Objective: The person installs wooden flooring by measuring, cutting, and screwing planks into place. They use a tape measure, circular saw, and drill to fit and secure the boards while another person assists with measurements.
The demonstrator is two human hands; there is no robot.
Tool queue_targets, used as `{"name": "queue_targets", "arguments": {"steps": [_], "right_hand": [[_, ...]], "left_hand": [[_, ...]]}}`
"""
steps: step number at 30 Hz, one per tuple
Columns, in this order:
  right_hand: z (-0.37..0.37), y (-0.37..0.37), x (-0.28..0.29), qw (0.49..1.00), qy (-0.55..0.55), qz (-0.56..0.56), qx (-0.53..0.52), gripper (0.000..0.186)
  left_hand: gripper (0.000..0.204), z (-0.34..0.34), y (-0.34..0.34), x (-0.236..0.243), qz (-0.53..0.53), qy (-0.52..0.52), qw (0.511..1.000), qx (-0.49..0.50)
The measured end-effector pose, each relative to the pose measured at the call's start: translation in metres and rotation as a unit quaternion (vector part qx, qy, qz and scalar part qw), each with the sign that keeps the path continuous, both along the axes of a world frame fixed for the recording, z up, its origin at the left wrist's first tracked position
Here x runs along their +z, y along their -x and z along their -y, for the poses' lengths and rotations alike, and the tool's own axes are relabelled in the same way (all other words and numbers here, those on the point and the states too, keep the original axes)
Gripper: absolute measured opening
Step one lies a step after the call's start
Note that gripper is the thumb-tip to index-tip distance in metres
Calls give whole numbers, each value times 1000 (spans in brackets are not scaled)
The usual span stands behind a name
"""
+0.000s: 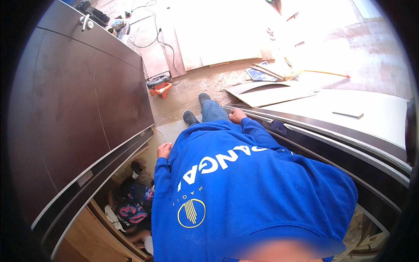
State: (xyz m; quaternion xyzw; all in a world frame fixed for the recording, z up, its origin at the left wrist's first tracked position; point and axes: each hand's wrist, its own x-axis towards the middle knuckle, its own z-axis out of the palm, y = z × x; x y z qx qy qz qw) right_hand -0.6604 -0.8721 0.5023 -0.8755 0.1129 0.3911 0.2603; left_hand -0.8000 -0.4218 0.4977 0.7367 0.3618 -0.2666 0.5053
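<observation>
My left hand (164,149) hangs beside the hem of my blue sweatshirt (262,187), its fingers curled in. A small pale spot shows at its fingertips, too small to name. My right hand (237,115) is also closed, in front of my right thigh, next to the near end of a dark door frame (279,127). Whether it touches the frame, or has something in its fingers, is hidden. A dark brown door (83,100) with a lever handle (86,22) stands open on my left.
An orange power tool (160,87) with a black cord lies on the floor ahead. Thin board offcuts (270,93) lie beyond the frame. A small dark strip (348,115) rests on a white panel (375,117). At lower left, a person's dark shirt (135,203) shows partly.
</observation>
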Motion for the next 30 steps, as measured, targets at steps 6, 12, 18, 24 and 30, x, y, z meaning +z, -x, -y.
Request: {"name": "queue_targets", "arguments": {"steps": [6,12,18,24,30], "right_hand": [[1,1,-1,1000,-5,-4,-6,31],[1,2,-3,1000,-5,19,-3,27],[1,4,-4,999,-4,35,-9,26],[2,3,-1,999,-16,15,-31,27],[1,3,-4,1000,-7,16,-19,27]], "left_hand": [[29,1,0,4,-4,-5,1000,1],[28,0,2,-2,-5,-3,1000,1],[27,-1,2,-4,0,3,1000,6],[28,-1,0,-3,-5,17,1000,18],[29,0,-3,5,16,-29,999,-38]]}}
